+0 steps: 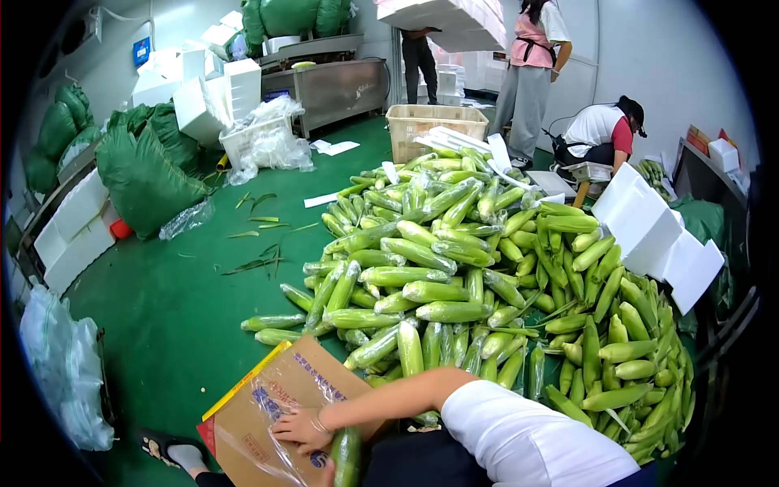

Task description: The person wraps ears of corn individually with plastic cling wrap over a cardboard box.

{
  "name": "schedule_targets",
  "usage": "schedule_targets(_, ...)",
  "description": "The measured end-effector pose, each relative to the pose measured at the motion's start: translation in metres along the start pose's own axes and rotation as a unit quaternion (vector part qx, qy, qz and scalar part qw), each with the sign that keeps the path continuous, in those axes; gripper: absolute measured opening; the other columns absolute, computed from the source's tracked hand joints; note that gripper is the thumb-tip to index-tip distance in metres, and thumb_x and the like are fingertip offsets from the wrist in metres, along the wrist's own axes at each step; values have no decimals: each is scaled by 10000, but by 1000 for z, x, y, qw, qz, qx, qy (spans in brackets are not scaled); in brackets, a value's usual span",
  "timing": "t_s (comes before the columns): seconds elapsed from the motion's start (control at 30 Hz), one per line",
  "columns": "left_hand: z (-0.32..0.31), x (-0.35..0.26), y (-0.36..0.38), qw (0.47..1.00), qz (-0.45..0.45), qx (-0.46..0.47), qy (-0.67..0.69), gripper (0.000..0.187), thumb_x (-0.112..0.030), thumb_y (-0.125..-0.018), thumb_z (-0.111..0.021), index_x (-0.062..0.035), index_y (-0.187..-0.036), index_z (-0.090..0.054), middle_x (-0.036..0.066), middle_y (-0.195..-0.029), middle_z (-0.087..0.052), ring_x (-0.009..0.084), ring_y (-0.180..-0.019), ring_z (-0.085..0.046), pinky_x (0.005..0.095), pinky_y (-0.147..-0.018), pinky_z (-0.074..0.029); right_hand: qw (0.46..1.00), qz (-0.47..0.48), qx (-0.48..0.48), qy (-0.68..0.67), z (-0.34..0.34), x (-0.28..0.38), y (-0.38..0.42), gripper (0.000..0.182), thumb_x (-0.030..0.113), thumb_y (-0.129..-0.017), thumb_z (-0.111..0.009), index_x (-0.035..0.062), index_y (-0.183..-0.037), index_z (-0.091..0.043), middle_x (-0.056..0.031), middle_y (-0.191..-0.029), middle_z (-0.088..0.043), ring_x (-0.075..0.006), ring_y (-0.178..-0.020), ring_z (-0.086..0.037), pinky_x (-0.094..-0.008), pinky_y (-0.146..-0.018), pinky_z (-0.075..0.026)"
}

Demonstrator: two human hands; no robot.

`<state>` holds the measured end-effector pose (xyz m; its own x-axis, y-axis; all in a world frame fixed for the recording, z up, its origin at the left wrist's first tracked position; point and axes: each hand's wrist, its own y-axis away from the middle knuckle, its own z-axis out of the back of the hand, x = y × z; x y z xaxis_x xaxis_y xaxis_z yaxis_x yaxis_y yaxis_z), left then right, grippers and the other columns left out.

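Note:
My right hand reaches across from the right. Its fingers lie spread on clear plastic film over a printed cardboard piece in front of me. Close beside it, an ear of corn in green husk stands upright at the bottom edge. My left hand shows only in part there, its fingers against the corn; the rest is out of frame. Just beyond the cardboard lies a large pile of corn, many ears wrapped in clear film. Unwrapped ears are heaped on the right.
A beige crate stands behind the pile. Green sacks, white foam boxes and a plastic-filled basket are at the left. One person crouches at the back right; two others stand behind, one carrying a large white box.

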<state>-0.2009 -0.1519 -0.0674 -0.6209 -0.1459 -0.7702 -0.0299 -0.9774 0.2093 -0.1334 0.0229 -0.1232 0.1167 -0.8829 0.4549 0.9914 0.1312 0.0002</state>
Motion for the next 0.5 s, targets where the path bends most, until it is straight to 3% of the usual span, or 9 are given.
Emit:
schedule_targets(0.1,-11,-32,13,983,72,78,150,521,-260,-800,-663,4,-1233,-543,219,-1034,-612,347,-906,-587,403,-805,-461,994,12,-112,14,-17,11,27,521,338,-925,-542,-6,-1310,-470,-180,-1429,-391,-344,-1318,-360,-501,-1059,-298)
schedule_targets(0.17,-20,-52,24,967,78,118,214,506,-236,-827,-628,7,-1260,-530,225,-1067,-614,343,-953,-586,400,-843,-457,964,42,-244,-103,-31,22,52,428,320,-943,-538,4,-1232,-534,-182,-1339,-494,-329,-1218,-480,-445,-988,-391)
schedule_targets(0.23,-22,-78,37,955,63,156,244,493,-212,-853,-594,9,-1287,-517,231,-1100,-616,340,-1000,-585,397,-881,-453,937,-56,-148,-311,-21,48,117,319,288,-938,-565,11,-1088,-613,-163,-1131,-631,-308,-1029,-608,-372,-854,-481)
schedule_targets(0.27,-21,-94,39,952,47,174,248,487,-200,-867,-577,11,-1301,-510,235,-1117,-617,338,-1024,-584,395,-900,-450,874,61,-416,-244,-14,67,150,259,276,-920,-604,28,-965,-663,-128,-944,-684,-280,-874,-654,-340,-740,-512)
schedule_targets(0.3,-21,-111,37,950,22,189,247,481,-188,-880,-559,12,-1314,-504,238,-1133,-618,336,-1047,-584,394,-919,-448,922,-96,-227,-300,-8,72,195,219,259,-905,-630,48,-936,-682,-113,-889,-690,-249,-856,-662,-346,-743,-510)
schedule_targets(0.4,-27,-150,17,949,-3,226,218,471,-164,-907,-525,15,-1341,-490,244,-1167,-619,333,-1094,-583,390,-957,-444,680,-328,-421,-504,-32,79,237,245,298,-859,-643,64,-818,-702,-57,-726,-650,-150,-711,-599,-305,-664,-484)
schedule_targets(0.43,-27,-153,-2,985,-49,136,93,475,-233,-872,-595,17,-1269,-520,235,-1088,-624,328,-1035,-595,396,-926,-456,601,-403,-440,-531,-8,92,247,233,274,-864,-617,62,-815,-699,-56,-705,-629,-147,-692,-577,-301,-624,-473)
schedule_targets(0.47,-32,-156,-25,993,-104,41,-29,495,-302,-837,-665,18,-1197,-550,225,-1010,-629,322,-975,-608,402,-895,-468,587,-405,-450,-537,-13,86,247,233,274,-864,-617,62,-815,-699,-56,-705,-629,-147,-692,-577,-301,-624,-473)
schedule_targets(0.5,-43,-161,-42,974,-162,-60,-145,530,-371,-802,-734,20,-1125,-580,216,-931,-633,317,-915,-620,408,-864,-479,476,-432,-493,-586,-16,73,248,242,295,-834,-622,67,-843,-700,-65,-711,-631,-151,-668,-566,-314,-579,-453)
